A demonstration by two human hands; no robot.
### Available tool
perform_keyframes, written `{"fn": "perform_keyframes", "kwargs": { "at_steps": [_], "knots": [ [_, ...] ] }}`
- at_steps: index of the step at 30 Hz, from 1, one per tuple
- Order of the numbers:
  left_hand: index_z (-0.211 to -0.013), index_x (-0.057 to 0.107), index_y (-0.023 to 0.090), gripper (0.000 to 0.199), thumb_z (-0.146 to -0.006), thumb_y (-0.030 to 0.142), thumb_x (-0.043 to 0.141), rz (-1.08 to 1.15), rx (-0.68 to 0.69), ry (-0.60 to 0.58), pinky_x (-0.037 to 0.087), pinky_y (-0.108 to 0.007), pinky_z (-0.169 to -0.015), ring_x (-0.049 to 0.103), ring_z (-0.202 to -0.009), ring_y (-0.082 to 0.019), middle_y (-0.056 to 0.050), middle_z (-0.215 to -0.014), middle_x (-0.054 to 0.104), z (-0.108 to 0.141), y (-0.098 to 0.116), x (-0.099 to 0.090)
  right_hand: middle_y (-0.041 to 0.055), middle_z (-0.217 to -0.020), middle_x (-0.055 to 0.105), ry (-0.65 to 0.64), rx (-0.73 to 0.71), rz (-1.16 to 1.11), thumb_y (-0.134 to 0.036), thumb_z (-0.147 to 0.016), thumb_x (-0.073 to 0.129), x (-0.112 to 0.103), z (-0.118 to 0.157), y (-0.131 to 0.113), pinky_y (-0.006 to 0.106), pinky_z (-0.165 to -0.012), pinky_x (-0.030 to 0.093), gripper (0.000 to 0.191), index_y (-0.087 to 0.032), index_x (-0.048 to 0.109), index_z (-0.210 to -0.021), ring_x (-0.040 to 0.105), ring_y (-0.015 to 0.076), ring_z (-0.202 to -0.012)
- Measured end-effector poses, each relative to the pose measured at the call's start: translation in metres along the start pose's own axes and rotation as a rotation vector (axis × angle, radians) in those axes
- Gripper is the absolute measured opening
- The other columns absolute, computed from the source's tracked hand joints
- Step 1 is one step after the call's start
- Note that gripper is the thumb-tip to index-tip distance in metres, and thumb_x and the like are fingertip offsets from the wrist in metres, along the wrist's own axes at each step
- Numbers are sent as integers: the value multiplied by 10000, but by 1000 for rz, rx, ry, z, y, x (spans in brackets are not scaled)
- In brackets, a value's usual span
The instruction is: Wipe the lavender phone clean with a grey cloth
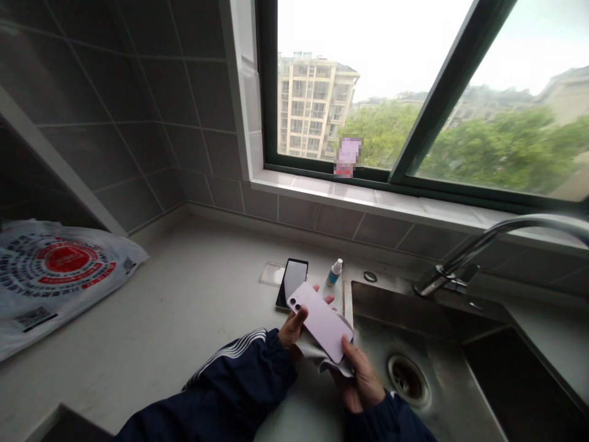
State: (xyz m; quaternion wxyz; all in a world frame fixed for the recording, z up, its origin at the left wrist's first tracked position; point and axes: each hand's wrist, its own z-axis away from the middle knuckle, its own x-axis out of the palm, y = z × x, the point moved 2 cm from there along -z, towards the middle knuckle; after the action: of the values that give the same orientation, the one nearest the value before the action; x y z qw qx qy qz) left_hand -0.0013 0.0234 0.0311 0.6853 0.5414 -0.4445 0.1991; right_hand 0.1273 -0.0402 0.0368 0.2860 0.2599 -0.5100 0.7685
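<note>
Both hands [289, 332] [365, 373] pinch a lilac phone [321, 321] near a white-capped bottle [334, 274], its contents unclear.

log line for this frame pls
left hand: holds pink phone | right hand: holds same phone | gray cloth: under phone | counter: black-edged phone, small bottle

Head view: from the person's own head, above the table [197, 294]
Facing: forward and down, window [444, 92] at 2 o'clock
Near: left hand [292, 328] at 6 o'clock, right hand [363, 371] at 5
Span: wide, plastic bag [64, 276] at 9 o'clock, sink [437, 344] at 4
</note>
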Motion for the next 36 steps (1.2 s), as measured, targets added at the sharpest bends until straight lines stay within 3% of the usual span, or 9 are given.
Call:
{"fn": "perform_keyframes", "kwargs": {
  "at_steps": [2, 5, 15, 21, 29, 36],
  "knots": [
    [-1416, 405, 216, 964, -612, 588, 787, -39, 19, -50, 337, -587, -1064, 568, -1187, -385, -194, -1329, 581, -3, 0, -5, 156, -1073, 735, -27, 34, 10, -425, -827, 714, 3, 1, 3, 471, -889, 545, 505, -119, 626, -1220, 701, 323, -1006],
    [-1373, 462, 206, 887, -635, 588, 773, -67, 30, -76, 338, -580, -1062, 563, -1197, -380, -198, -1331, 578, -4, 1, -8, 162, -1066, 735, -52, 75, 9, -432, -858, 674, 5, 1, 3, 474, -878, 545, 509, -104, 611, -1242, 706, 322, -992],
    [-1334, 522, 221, 834, -597, 436, 849, -209, -2, -278, 331, -573, -1043, 569, -1182, -385, -203, -1330, 581, -2, -2, -2, 162, -1141, 703, -213, 75, 89, -593, -903, 507, -6, -4, 4, 513, -950, 494, 545, -183, 618, -1245, 662, 314, -1085],
    [-1251, 585, 193, 756, -590, 444, 852, -206, 22, -240, 346, -561, -1036, 572, -1173, -377, -200, -1280, 617, -1, 1, 1, 138, -1218, 677, -224, 110, 28, -564, -910, 516, -5, -4, 4, 478, -924, 529, 506, -211, 622, -1255, 669, 296, -1077],
    [-1197, 608, 152, 759, -595, 569, 806, -78, 69, -40, 395, -538, -1002, 610, -1093, -351, -194, -1191, 659, 1, 1, 2, 64, -1254, 669, -235, 80, -13, -468, -917, 560, 1, -4, 3, 429, -1014, 487, 388, -249, 657, -1222, 638, 241, -1153],
    [-1195, 602, 127, 788, -627, 658, 735, 73, 38, 50, 458, -440, -917, 631, -1008, -289, -150, -1045, 693, 1, 2, 2, 126, -1122, 725, -223, 99, 90, -493, -873, 577, 3, -5, -4, 499, -1000, 475, 426, -162, 721, -1100, 653, 292, -1124]
  ]
}}
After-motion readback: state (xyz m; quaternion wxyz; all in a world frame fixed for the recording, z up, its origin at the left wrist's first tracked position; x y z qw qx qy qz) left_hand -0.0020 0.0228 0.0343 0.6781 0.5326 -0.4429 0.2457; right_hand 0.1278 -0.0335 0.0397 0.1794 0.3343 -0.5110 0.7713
